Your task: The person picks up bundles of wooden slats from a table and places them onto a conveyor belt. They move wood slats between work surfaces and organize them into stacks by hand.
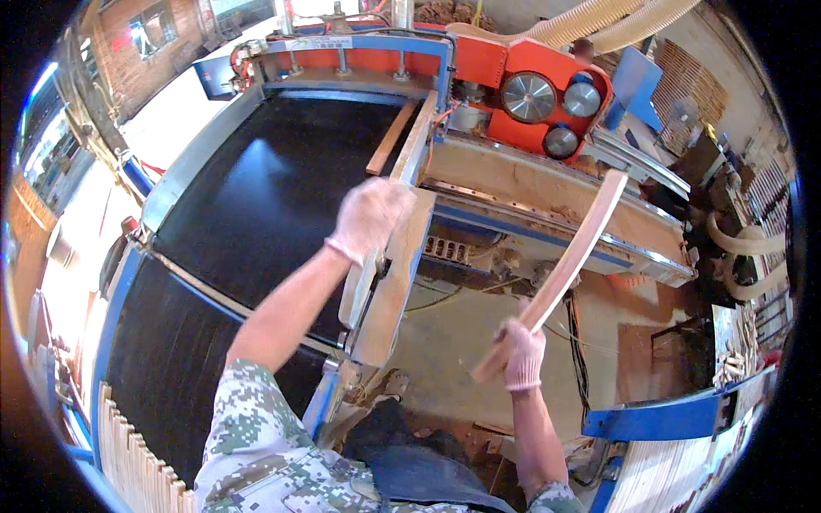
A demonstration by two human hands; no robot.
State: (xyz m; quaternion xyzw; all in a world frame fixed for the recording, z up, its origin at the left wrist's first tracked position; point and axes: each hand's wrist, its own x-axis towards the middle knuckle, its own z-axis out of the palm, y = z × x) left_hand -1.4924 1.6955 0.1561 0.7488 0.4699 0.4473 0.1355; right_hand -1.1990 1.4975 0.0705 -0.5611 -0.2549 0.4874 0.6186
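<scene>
My right hand (520,352), in a pale knit glove, grips a long wooden strip (575,255) near its lower end. The strip slants up and away to the right, above the floor. My left hand (369,215), gloved too, is closed over the right edge of the black conveyor belt (256,184). Its fingers are curled and partly hidden, so what they hold, if anything, does not show. Just beyond it, a brown wooden strip (393,137) lies lengthwise on the belt, beside the pale guide rail (416,137).
A blue machine frame (376,43) spans the belt's far end. Right of it stands a red housing (513,64) with round metal wheels. Light wooden strips (141,453) are stacked at lower left, and more wooden strips (654,474) at lower right by a blue metal rack (654,421).
</scene>
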